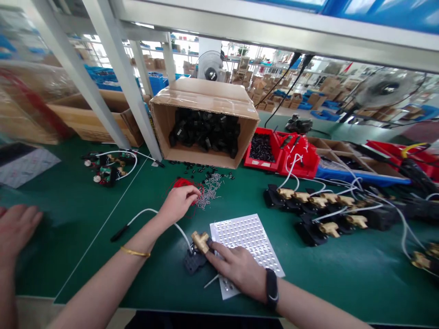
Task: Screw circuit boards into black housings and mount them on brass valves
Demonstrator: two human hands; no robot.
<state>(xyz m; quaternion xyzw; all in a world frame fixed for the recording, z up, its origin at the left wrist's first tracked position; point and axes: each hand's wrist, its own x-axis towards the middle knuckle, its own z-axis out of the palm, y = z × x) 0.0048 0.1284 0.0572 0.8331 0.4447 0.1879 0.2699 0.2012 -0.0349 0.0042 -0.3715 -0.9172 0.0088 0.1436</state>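
My left hand (179, 204) hovers at a loose pile of small silvery pins (210, 193), its thumb and fingertips pinched together; whatever is between them is too small to make out. Under and behind that hand lies a tangle of thin red wires (185, 183). My right hand (242, 270) grips a brass tee fitting (200, 241) on a black plastic housing (194, 262), fingers against its right side. From this housing a white cable (147, 210) curves left to a black connector (119, 233). Beneath my right hand lies a white sheet of round silvery stickers (252, 237).
Behind stands an open cardboard box (206, 157) of black parts. Red bins (262, 163) hold small pieces. Several brass-and-black assemblies (318, 201) with white cables line the right. Wired assemblies (106, 176) sit left, near another person's hand (17, 228). A metal post (126, 87) rises behind them.
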